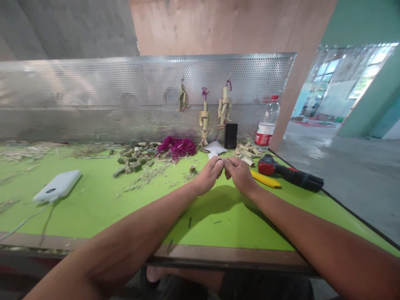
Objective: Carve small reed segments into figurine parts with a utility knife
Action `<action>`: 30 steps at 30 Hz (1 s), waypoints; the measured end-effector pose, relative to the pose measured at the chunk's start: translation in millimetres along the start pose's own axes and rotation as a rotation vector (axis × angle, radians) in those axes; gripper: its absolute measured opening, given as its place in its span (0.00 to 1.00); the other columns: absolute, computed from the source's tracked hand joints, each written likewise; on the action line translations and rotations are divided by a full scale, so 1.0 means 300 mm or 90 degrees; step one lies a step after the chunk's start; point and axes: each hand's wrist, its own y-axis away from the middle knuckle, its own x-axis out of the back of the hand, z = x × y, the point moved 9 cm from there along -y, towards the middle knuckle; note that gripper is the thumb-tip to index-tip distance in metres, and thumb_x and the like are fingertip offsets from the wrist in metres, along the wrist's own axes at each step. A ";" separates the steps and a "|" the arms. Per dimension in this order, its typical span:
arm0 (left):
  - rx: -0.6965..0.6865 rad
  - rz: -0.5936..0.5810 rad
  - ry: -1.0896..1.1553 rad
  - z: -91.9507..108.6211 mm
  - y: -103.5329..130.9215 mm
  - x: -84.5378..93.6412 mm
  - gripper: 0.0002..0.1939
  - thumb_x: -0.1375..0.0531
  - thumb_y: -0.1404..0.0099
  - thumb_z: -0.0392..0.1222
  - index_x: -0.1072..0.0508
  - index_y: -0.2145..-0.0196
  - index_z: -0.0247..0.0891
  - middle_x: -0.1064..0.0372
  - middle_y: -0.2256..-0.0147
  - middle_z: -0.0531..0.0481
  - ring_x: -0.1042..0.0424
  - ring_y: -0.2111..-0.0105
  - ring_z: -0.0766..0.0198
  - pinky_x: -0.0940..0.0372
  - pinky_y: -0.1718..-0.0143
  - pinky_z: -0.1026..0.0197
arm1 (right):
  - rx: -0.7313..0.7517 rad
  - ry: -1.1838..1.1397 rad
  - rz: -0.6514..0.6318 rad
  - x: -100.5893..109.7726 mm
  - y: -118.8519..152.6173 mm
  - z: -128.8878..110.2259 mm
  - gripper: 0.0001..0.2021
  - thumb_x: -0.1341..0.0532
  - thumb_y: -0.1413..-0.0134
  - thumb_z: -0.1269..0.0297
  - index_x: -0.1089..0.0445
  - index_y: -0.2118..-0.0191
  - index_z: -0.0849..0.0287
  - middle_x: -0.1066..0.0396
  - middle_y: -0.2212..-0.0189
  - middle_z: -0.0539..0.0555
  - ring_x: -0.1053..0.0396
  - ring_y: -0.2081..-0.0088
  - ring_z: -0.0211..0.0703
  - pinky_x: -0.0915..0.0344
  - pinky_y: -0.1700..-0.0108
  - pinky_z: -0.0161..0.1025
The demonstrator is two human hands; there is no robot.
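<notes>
My left hand and my right hand meet above the green tabletop, fingertips pinched together. Whatever lies between the fingers is too small and too covered to make out. Just behind them is a piece of white paper. A yellow utility knife rests by my right hand, with a red and black cordless drill beyond it. Left of my left hand stands a short cut ring of bamboo. Pale bamboo tubes are piled behind my right hand.
Jointed bamboo figures hang on a perforated metal panel. Below are a black phone-like slab, a plastic bottle, tangled magenta string, and dark cut stem pieces. A white power bank with a cable lies left.
</notes>
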 end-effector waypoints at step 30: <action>0.109 0.000 0.431 -0.050 -0.014 0.001 0.10 0.53 0.33 0.45 0.42 0.70 0.38 0.44 0.73 0.53 0.44 0.77 0.70 0.44 0.73 0.64 | -0.058 -0.199 0.140 0.083 -0.033 0.105 0.21 0.43 0.43 0.46 0.44 0.78 0.56 0.48 0.84 0.44 0.43 0.82 0.35 0.44 0.77 0.35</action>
